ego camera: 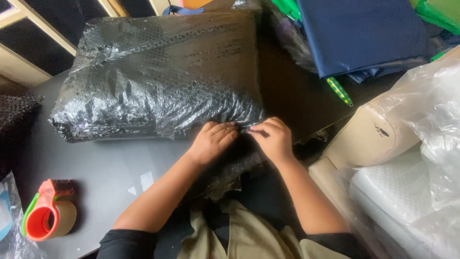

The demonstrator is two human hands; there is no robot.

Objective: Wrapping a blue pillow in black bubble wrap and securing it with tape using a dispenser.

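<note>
A large parcel wrapped in black bubble wrap (163, 76) lies on a dark grey table (105, 172). My left hand (213, 140) and my right hand (272, 138) meet at the parcel's near right corner. Both press and pinch the loose edge of the wrap there, fingertips almost touching. A flap of the same black wrap hangs over the table edge below my hands.
An orange and green tape dispenser (45, 213) with a brown roll sits at the near left of the table. Dark blue cloth (359, 33) is piled at the far right. A green striped pen (339, 91) lies beside it. Clear bubble wrap rolls (412, 153) stand at the right.
</note>
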